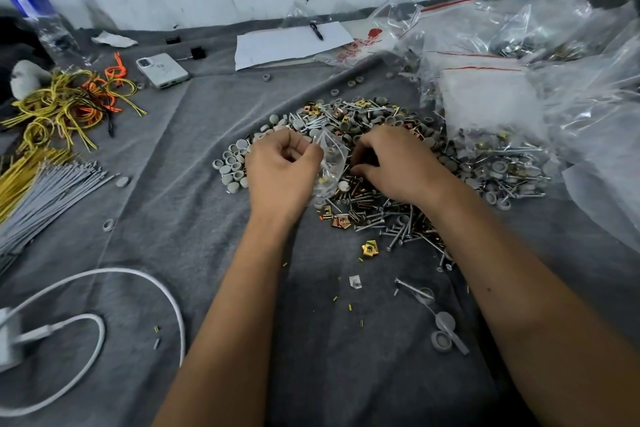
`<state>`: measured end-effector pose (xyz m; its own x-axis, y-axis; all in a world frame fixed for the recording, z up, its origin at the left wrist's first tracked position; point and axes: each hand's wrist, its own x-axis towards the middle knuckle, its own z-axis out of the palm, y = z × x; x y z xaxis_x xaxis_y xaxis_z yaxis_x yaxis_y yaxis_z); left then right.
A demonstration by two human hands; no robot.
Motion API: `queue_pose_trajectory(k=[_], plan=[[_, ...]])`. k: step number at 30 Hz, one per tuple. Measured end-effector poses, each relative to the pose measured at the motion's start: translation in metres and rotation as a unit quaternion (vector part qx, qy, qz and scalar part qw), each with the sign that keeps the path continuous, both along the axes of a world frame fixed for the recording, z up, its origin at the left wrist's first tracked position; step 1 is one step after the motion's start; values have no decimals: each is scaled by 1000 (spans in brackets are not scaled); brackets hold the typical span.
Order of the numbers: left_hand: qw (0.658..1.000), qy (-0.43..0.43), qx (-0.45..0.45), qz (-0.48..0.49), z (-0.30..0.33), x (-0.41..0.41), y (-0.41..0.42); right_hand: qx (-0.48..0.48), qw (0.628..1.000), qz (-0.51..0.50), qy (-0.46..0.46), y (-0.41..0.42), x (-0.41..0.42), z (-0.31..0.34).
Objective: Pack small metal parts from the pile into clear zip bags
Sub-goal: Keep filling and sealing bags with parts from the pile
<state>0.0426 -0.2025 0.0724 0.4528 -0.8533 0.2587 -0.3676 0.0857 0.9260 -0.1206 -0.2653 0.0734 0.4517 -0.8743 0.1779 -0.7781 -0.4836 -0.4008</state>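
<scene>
A pile of small metal parts (367, 121), screws, brass clips and grey caps, lies on the grey cloth in the middle. My left hand (280, 166) pinches a small clear zip bag (330, 163) by its edge, over the pile's near left side. The bag holds a few parts at its bottom. My right hand (394, 163) is just right of the bag, fingers curled down into the pile; whatever they pinch is hidden under them.
Stacked clear zip bags (491, 97) and filled bags lie at the right. Yellow and orange wires (69, 97) and grey ties (45, 198) sit at the left, with a phone (162, 70), paper (287, 42), a white cable (138, 277) and loose screws (415, 291).
</scene>
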Motion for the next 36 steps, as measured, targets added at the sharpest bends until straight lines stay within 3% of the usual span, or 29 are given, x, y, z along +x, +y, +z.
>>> queue_pose_trajectory(k=[3,8,11,24,29,32,36], plan=[[1000,-11,4,-7,1,-1,1,-20,1000,10,5,0,-3,-4],[999,-34,19,-16,-1,-3,1,-43,976,5,-214,6,-11,4],[999,-46,19,-19,-1,-5,1,-47,963,51,-261,11,-12,11],[997,-67,13,-33,-4,-7,-1,-45,965,110,-234,16,-9,11],[998,-51,8,-23,-4,-7,-1,-83,955,17,-285,3,-18,5],[998,-51,4,-22,-3,-7,0,-80,969,-39,-228,-4,-24,-1],[999,-45,-4,-25,-2,-8,0,-58,994,-29,-91,-4,-25,-6]])
